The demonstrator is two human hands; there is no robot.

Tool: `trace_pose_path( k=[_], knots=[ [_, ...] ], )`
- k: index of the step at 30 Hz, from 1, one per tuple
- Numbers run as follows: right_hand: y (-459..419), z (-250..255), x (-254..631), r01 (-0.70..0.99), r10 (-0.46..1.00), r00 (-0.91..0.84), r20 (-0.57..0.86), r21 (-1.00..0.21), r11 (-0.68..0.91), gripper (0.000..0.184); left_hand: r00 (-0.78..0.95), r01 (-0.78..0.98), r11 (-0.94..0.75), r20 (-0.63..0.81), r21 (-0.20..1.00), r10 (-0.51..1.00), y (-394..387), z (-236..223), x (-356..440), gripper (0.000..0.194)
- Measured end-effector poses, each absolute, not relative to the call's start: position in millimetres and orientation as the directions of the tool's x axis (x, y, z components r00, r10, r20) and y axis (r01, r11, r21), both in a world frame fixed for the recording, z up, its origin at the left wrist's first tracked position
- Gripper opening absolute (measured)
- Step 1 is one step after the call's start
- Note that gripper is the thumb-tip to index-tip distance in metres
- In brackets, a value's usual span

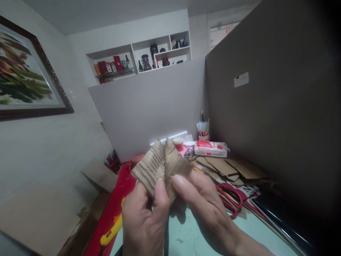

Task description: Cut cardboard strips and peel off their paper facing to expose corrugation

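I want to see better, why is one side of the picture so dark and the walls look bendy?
Head view: the right edge fades to black, so the big cardboard panel looks gloomy; the wide lens bends the framed picture and walls; the left hand and right hand holding the corrugated cardboard piece are close and slightly soft.

There was just the one view, a head-worn camera that looked forward and a bit down over the desk, close enough that the person's left hand and right hand filled the bottom of the frame. It faced the grey partition (wall shelves above it), tilted slightly, with a picture frame on the left.
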State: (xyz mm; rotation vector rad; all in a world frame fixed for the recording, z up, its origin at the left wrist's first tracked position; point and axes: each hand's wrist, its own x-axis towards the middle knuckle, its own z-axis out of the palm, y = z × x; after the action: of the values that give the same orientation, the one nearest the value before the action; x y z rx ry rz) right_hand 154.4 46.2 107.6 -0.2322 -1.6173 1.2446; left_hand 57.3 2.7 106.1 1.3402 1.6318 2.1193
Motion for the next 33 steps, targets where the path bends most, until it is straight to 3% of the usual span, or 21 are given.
trace_pose_path(
  k=[11,15,18,22,28,33],
  knots=[
    [57.9,105.4,155.7,-0.576,0.645,-0.565,0.514,-0.806,0.139,0.043,-0.541,-0.026,-0.357,0.287,0.934,0.791,0.9,112.5,51.8,0.033],
    [57.6,106.6,159.7,-0.535,0.644,-0.557,0.525,-0.819,0.206,0.041,-0.523,-0.029,-0.366,0.298,0.930,0.798,-0.6,112.4,50.2,0.038],
    [54.2,109.8,160.5,-0.456,0.627,-0.530,0.571,-0.815,0.357,0.037,-0.486,-0.063,-0.378,0.303,0.923,0.820,-0.3,107.4,44.3,0.031],
    [49.5,112.7,157.9,-0.287,0.590,-0.519,0.618,-0.776,0.561,0.033,-0.409,0.034,-0.396,0.374,0.918,0.832,4.1,100.1,36.6,0.034],
    [46.6,110.7,158.1,-0.265,0.565,-0.481,0.670,-0.725,0.635,0.030,-0.526,0.306,-0.391,0.496,0.868,0.691,7.2,103.2,44.7,0.027],
    [47.7,107.9,158.3,-0.246,0.560,-0.467,0.685,-0.709,0.661,0.034,-0.447,0.481,-0.411,0.620,0.774,0.645,8.6,101.1,44.6,0.025]
  ],
)
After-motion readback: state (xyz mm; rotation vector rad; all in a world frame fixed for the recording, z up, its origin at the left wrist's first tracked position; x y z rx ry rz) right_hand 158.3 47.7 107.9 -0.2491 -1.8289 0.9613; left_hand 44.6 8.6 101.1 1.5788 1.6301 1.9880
